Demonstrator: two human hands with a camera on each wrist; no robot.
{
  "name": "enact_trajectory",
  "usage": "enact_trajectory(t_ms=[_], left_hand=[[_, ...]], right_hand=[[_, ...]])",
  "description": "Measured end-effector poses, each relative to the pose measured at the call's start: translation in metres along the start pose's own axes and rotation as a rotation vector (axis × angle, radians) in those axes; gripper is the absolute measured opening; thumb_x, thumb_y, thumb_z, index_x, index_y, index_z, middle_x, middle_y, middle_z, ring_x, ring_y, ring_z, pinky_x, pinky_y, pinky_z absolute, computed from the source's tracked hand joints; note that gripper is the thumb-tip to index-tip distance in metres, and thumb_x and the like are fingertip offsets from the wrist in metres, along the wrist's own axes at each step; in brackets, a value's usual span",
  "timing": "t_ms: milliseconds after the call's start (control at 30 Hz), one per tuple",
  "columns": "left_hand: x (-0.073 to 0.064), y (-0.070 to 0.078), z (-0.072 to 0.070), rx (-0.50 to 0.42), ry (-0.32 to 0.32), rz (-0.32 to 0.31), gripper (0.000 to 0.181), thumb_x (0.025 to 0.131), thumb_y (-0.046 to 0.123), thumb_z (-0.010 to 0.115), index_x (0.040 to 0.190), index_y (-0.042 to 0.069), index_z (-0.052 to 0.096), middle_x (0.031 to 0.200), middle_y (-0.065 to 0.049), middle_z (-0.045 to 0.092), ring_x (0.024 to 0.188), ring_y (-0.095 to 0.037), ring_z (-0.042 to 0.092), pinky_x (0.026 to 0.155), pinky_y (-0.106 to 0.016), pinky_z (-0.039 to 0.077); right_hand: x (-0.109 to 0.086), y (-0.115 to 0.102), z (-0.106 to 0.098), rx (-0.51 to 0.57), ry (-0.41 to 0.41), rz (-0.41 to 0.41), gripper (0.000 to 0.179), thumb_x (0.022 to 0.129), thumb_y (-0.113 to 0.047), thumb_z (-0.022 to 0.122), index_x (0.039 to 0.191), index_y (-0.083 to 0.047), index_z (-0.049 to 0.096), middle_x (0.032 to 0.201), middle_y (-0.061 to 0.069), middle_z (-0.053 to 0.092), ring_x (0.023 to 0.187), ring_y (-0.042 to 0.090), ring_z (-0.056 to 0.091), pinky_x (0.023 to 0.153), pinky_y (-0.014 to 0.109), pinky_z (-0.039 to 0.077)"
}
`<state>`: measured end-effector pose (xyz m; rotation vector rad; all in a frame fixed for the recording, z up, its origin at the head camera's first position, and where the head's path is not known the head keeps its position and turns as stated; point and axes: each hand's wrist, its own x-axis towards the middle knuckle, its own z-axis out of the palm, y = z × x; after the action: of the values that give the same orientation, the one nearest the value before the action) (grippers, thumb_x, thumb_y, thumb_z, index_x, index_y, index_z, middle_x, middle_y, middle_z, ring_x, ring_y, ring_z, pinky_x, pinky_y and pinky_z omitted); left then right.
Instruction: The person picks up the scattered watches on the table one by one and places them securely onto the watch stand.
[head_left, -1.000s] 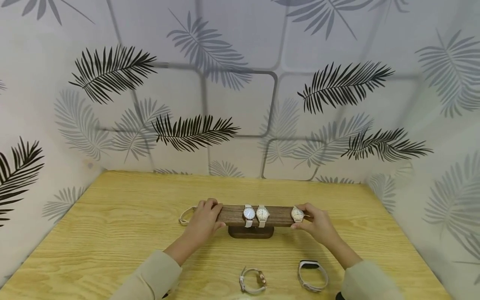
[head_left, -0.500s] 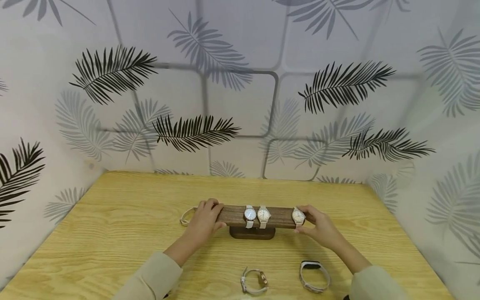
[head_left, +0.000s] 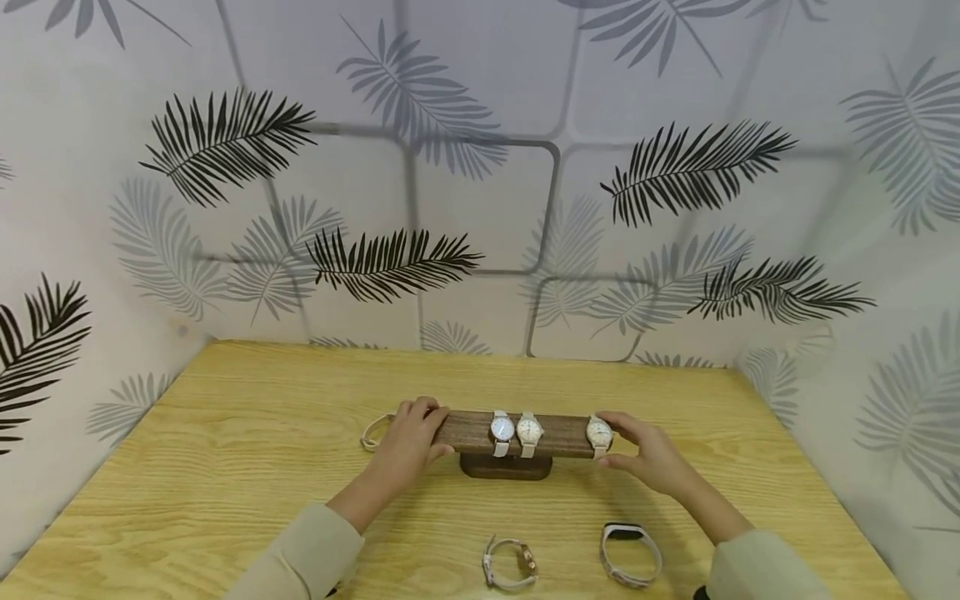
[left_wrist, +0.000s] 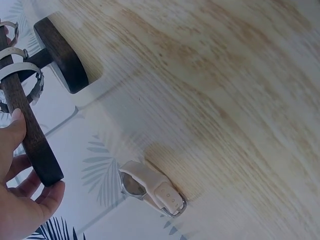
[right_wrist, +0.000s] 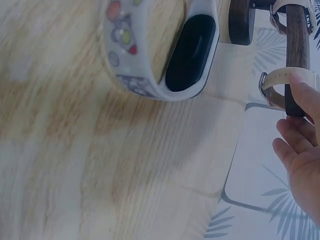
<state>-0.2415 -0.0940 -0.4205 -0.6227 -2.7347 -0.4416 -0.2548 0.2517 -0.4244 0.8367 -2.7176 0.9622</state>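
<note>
A dark wooden watch stand (head_left: 566,435) has a long bar above a rounded base (head_left: 506,469). Two white-strapped wristwatches sit side by side near its middle, one with a silvery dial (head_left: 502,429) and one with a cream dial (head_left: 529,431). Another wristwatch (head_left: 599,434) is strapped round the bar's right end. My left hand (head_left: 405,442) grips the left end, thumb in front and fingers behind. At the other end, my right hand (head_left: 652,457) holds the right-end wristwatch by its strap edges; in the right wrist view its thumb (right_wrist: 304,92) lies over the strap.
On the wooden table (head_left: 225,500), a loose wristwatch (left_wrist: 150,187) with a pale strap lies left of my left hand. Nearer me are a rose-gold-cased watch (head_left: 510,567) and a white smart band (head_left: 630,557) with a black screen. A leaf-patterned wall covering (head_left: 480,208) stands behind.
My right hand has shifted slightly outward to the right, so the right-end wristwatch shows more fully on the bar. The left hand keeps its grip on the left end.
</note>
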Motion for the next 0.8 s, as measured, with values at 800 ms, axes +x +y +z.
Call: enact_trajectory(t_ms=[800], left_hand=[[0.0,-0.002,0.002,-0.022,0.003,-0.001,0.05,0.083,0.028,0.065,0.122,-0.002,0.056,0.121,-0.018,0.051,0.109,-0.035,0.048,0.09,-0.044,0.047]], right_hand=[[0.017,-0.014,0.005,-0.156,-0.005,0.007,0.053,0.064,-0.017,0.084,0.11,-0.001,0.061,0.104,0.012,0.066,0.094,0.029,0.063,0.08,0.045,0.052]])
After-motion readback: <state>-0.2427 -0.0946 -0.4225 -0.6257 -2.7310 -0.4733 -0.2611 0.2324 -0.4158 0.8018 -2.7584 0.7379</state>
